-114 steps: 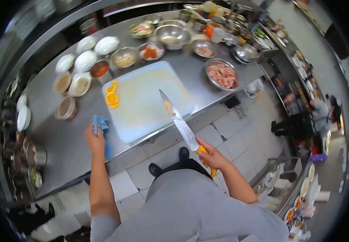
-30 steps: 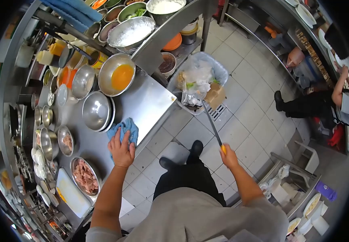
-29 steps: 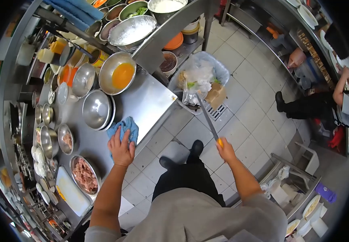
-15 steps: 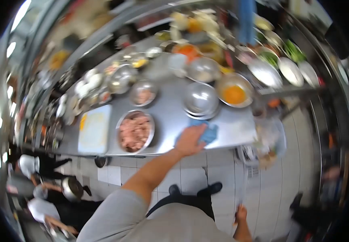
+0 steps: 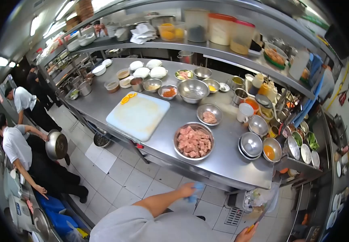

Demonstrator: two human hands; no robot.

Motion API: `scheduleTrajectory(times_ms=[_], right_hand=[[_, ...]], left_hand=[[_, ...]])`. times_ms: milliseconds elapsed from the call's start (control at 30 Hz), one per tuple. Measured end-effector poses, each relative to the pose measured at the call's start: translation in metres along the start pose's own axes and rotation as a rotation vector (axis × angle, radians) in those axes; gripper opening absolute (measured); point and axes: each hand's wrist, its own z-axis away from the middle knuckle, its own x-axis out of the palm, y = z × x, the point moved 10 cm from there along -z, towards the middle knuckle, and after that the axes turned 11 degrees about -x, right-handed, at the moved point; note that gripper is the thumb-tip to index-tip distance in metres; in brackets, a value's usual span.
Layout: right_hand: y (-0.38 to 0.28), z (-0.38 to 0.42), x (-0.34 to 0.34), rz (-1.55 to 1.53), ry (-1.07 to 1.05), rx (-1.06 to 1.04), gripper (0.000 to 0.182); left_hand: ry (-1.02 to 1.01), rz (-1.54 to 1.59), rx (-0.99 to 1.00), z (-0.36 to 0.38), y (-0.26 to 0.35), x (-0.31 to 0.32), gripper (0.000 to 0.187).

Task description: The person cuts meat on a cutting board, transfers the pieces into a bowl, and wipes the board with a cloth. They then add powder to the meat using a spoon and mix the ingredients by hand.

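My left hand [image 5: 186, 190] is closed around a blue cloth [image 5: 195, 196], held in the air over the floor in front of the steel table [image 5: 227, 163]. At lower right my right hand [image 5: 247, 233] grips a long knife [image 5: 268, 206] by its handle, the blade pointing up and away from me. A steel bowl of raw meat pieces [image 5: 193, 141] stands near the table's front edge, with a smaller bowl of meat [image 5: 209, 114] behind it. To their left lies a white cutting board [image 5: 139, 116] with orange slices [image 5: 127, 98] at its far corner.
Stacked steel bowls [image 5: 250, 146] and a bowl of orange liquid [image 5: 272, 150] sit at the table's right end. A bin with a plastic bag [image 5: 259, 198] stands below. Co-workers are at left, one holding a pan [image 5: 56, 145]. A shelf [image 5: 206, 48] bears containers above the table.
My left hand has come off the tabletop with the blue cloth and is now over the floor. The view has swung up and left. The knife remains in my right hand.
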Motion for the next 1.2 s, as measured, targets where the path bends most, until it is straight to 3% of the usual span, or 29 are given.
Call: scheduleTrajectory(times_ms=[33,67,100,133,167,300,367,467,500,567,733,833,967,1033,1100,1167,1200], right_hand=[[-0.046,-0.02,-0.003,0.0,0.005,-0.019,0.057],[-0.122,-0.04,-0.017,-0.122,0.128,-0.208,0.048],[-0.179,-0.047,-0.03,-0.245,0.249,-0.394,0.039],[-0.208,-0.051,-0.008,-0.247,0.097,-0.498,0.052],[-0.237,-0.049,0.013,-0.246,-0.06,-0.6,0.069],[-0.408,-0.021,0.061,-0.445,-0.402,-0.678,0.053],[-0.471,0.006,0.111,-0.481,-0.441,-0.87,0.038],[-0.583,0.061,0.137,-0.449,-0.527,-0.995,0.024],[-0.615,0.088,0.153,-0.282,-0.649,-1.094,0.022],[-0.653,0.129,0.17,-0.117,-0.775,-1.198,0.02],[-0.709,0.18,0.173,-0.168,-1.002,-1.326,0.019],[-0.715,0.176,0.183,-0.365,-0.926,-1.374,0.019],[-0.691,0.141,0.185,-0.365,-1.004,-1.32,0.02],[-0.673,0.116,0.186,-0.359,-1.017,-1.215,0.019],[-0.651,0.093,0.187,-0.357,-0.964,-1.195,0.019],[-0.622,0.067,0.187,-0.422,-0.808,-1.152,0.023],[-0.61,0.059,0.192,-0.423,-0.807,-1.139,0.023]], left_hand=[[0.001,0.179,-0.209,0.006,-0.062,-0.029,0.043],[-0.075,0.807,-0.196,-0.011,-0.134,-0.026,0.035],[-0.143,0.903,-0.18,0.003,-0.168,-0.05,0.031],[-0.126,0.959,-0.155,0.036,-0.181,-0.082,0.032],[-0.108,1.017,-0.134,0.08,-0.18,-0.114,0.034],[-0.153,1.237,0.031,0.17,-0.188,-0.185,0.045],[-0.109,1.391,0.189,0.211,-0.154,-0.216,0.049],[-0.025,1.615,0.33,0.207,-0.146,-0.216,0.047],[-0.011,1.62,0.331,0.2,-0.142,-0.213,0.047],[0.409,1.283,0.126,0.193,-0.17,-0.226,0.038],[0.648,1.463,0.055,0.221,-0.243,-0.283,0.03],[0.729,1.437,0.05,0.223,-0.272,-0.318,0.027],[0.874,1.597,0.062,0.219,-0.313,-0.411,0.034],[1.035,1.472,0.143,0.201,-0.338,-0.462,0.042],[1.25,1.133,0.144,0.2,-0.341,-0.523,0.062],[1.436,0.757,0.349,0.226,-0.281,-0.587,0.085],[1.424,0.753,0.351,0.228,-0.257,-0.607,0.085]])
